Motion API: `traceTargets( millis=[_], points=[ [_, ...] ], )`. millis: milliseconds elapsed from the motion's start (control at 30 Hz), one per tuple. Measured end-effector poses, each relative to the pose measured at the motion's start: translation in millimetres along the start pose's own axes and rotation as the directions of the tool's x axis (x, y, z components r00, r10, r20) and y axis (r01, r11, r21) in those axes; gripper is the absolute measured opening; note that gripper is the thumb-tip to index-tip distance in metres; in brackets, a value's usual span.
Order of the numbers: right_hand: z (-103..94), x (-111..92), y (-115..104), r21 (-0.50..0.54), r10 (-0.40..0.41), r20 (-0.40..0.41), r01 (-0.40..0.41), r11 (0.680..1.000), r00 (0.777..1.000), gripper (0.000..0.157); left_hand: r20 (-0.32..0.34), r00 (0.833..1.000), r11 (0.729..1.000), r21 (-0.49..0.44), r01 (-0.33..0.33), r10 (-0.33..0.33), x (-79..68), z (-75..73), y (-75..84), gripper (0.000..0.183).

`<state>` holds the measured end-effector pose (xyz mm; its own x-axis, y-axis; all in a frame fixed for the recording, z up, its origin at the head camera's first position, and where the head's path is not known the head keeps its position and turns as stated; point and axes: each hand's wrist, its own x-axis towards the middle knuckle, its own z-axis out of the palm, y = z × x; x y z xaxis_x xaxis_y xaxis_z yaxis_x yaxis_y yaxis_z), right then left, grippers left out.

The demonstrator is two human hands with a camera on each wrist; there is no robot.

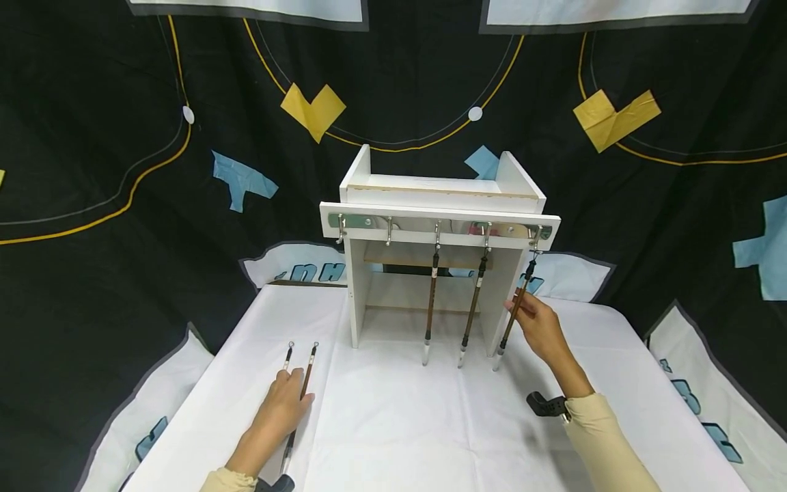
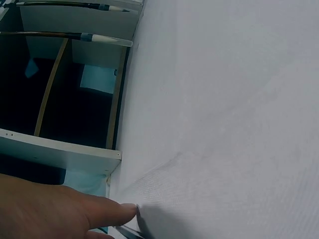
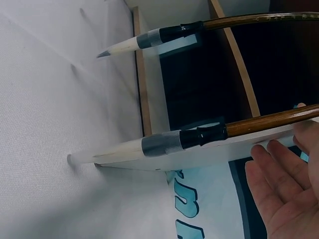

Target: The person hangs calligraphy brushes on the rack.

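My right hand (image 1: 541, 331) pinches the upper handle of a brown calligraphy brush (image 1: 513, 318), whose loop is up at the rightmost hook (image 1: 537, 236) of a white rack (image 1: 439, 225). In the right wrist view, thumb and a fingertip lie on either side of this handle, the other fingers loosely extended; the pale tip (image 3: 119, 151) points down. My left hand (image 1: 279, 406) lies over two brushes on the table, with a left brush (image 1: 288, 357) and a right brush (image 1: 310, 365) showing past it. Its thumb is straight; the fingertips are hidden, so I cannot tell whether they grip.
Two more brushes, one on the middle hook (image 1: 432, 294) and another brush (image 1: 473, 307) beside it, hang tip down before the shelf unit (image 1: 356, 294). Two left hooks (image 1: 389, 231) carry nothing. White cloth covers the table (image 1: 393, 424); a black curtain (image 1: 92, 294) stands behind.
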<state>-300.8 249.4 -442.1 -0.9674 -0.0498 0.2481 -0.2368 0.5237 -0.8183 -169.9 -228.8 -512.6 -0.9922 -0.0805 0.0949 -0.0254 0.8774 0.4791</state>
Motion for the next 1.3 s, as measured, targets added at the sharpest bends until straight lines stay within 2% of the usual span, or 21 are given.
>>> traceTargets(
  millis=[367,667,900,1067,1300],
  points=[
    [0.3,-0.3,0.1,-0.003,-0.005,0.000,0.005,1.000,1.000,0.058,-0.033,0.999,0.999,0.046,-0.012,0.013,3.5,6.7,3.9,0.035],
    [0.4,-0.5,0.0,0.000,-0.013,-0.006,0.013,1.000,1.000,0.056,-0.066,0.997,0.993,0.114,-0.028,0.035,4.8,5.7,9.8,0.025],
    [0.5,-0.7,1.0,0.001,-0.022,-0.017,0.022,1.000,1.000,0.051,-0.078,0.995,0.991,0.122,-0.048,0.058,4.3,7.0,8.8,0.023],
    [1.1,-0.9,0.6,-0.011,-0.035,-0.021,0.035,0.999,0.999,0.052,-0.071,0.997,0.995,0.088,-0.037,0.043,5.2,6.3,7.3,0.023],
    [1.5,-1.0,1.5,0.007,-0.026,-0.015,0.026,1.000,1.000,0.056,0.004,1.000,0.999,-0.040,0.031,-0.031,4.5,-1.3,5.0,0.029]
  ],
)
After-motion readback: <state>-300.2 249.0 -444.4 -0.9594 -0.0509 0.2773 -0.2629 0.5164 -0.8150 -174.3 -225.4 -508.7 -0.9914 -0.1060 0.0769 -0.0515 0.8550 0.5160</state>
